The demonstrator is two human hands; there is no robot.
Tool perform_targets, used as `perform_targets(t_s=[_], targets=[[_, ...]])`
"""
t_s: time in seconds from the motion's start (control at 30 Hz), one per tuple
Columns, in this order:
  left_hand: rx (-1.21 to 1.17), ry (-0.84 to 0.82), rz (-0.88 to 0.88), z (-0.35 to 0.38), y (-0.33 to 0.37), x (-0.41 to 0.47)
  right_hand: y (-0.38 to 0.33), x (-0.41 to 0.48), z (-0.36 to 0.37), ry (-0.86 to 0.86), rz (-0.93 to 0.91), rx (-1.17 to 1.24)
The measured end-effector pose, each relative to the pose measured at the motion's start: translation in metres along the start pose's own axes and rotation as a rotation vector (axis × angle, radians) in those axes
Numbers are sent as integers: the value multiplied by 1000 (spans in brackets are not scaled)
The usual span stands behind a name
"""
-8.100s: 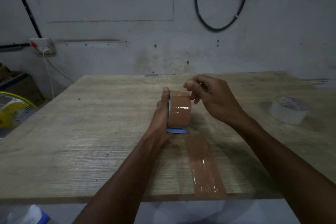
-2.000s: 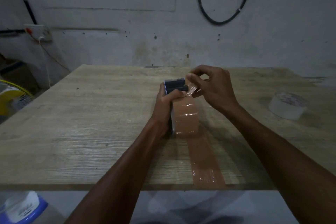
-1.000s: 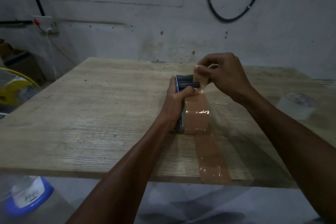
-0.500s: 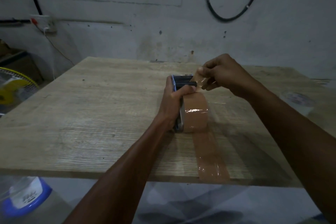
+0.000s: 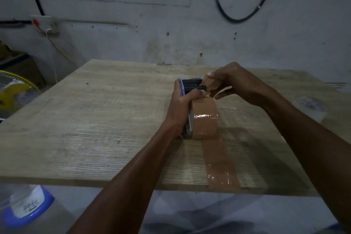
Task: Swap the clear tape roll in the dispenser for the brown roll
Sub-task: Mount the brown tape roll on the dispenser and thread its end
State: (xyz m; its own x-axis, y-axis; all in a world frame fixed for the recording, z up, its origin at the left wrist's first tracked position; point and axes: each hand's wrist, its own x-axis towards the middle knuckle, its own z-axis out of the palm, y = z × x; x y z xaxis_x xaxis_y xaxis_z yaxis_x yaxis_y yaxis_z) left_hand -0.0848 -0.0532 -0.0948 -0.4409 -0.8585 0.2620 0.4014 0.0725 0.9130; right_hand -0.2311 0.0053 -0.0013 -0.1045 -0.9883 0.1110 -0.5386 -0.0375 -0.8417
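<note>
While the left hand (image 5: 180,108) wraps its fingers around the dispenser (image 5: 190,85) standing on the wooden surface (image 5: 95,119), the brown roll (image 5: 205,119) sits loaded in it. Right hand (image 5: 233,81) pinches the loose brown tape end (image 5: 209,83) above the dispenser. Far right, blurred, lies the clear roll (image 5: 309,103).

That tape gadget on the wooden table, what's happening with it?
A person is loading brown tape into a dispenser. The left hand grips the dispenser, with the brown roll already mounted in it. The right hand pinches the loose tape end at the dispenser's far end. The clear roll lies off to the right, and a brown strip is stuck to the table.
</note>
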Motion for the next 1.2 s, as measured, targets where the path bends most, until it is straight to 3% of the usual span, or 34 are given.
perform_targets(t_s=[0.3,0.47,0.67,0.9,1.2], targets=[[-40,8,-8,0,-1,1,-6,1,1,158,55,130],[-9,10,-18,0,-1,0,-6,3,-6,40,-14,-119],[-14,-17,-6,0,-1,1,-10,7,1,170,-192,-527],[22,-67,50,0,1,-2,-11,9,10,308,-415,-712],[77,-92,72,2,6,-9,-13,10,7,335,-442,-759]])
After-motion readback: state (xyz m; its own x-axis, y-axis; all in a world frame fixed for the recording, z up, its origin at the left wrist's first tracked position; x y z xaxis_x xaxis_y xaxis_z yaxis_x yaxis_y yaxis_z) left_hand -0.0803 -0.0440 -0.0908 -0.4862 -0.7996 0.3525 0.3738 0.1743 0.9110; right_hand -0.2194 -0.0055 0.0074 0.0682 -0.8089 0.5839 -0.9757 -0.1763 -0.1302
